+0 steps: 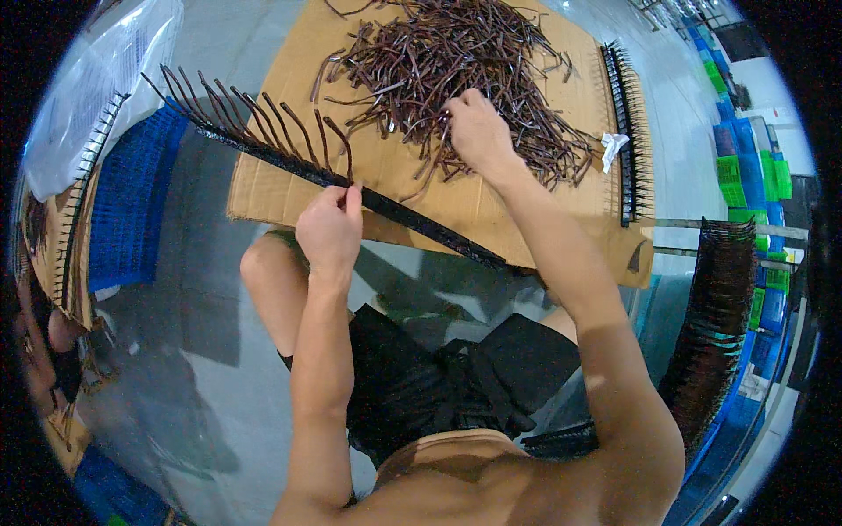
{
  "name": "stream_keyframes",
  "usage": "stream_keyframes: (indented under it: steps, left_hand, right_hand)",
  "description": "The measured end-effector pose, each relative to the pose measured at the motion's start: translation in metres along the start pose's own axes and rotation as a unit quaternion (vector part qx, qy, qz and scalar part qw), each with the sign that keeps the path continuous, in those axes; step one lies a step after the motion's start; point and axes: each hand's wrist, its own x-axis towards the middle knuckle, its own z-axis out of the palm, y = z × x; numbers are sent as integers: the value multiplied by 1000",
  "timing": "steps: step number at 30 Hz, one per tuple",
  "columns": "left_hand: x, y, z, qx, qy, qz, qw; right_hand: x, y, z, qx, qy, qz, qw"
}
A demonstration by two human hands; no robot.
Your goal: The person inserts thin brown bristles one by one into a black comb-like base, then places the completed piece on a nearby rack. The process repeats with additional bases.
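A long black bar (421, 230) slants across the near edge of the cardboard sheet (263, 193). Several dark brown curved strips (281, 131) stand up in a row along its left part. My left hand (331, 226) is closed on the bar, thumb and fingers pinching at the foot of the rightmost strip. Farther off, my right hand (481, 136) dips into a heap of loose, glossy brown strips (412, 61) on the cardboard. Its fingers are bent together at the heap; what they grip is too small to make out.
Another black bar with a row of short teeth (624, 131) lies along the cardboard's right edge, beside a crumpled white scrap (614, 151). A rack at right carries dark filled bars (715, 298). A blue crate (136, 202) and plastic bag (96, 96) are at left.
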Motion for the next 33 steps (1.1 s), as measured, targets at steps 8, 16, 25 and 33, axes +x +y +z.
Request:
stream_keyframes:
  steps: [8, 16, 25, 33]
  left_hand:
    - [-8, 5, 13, -64, 1, 58, 996]
    - [-7, 6, 14, -29, 17, 104, 994]
    - [-7, 0, 15, -7, 3, 93, 996]
    - [-4, 9, 5, -50, -3, 7, 999]
  right_hand:
    - [-11, -10, 0, 166, 23, 22, 986]
    - [-56, -103, 10, 540, 1, 147, 829]
    - [-48, -102, -1, 357, -95, 62, 927]
    - [-1, -4, 13, -10, -24, -92, 995]
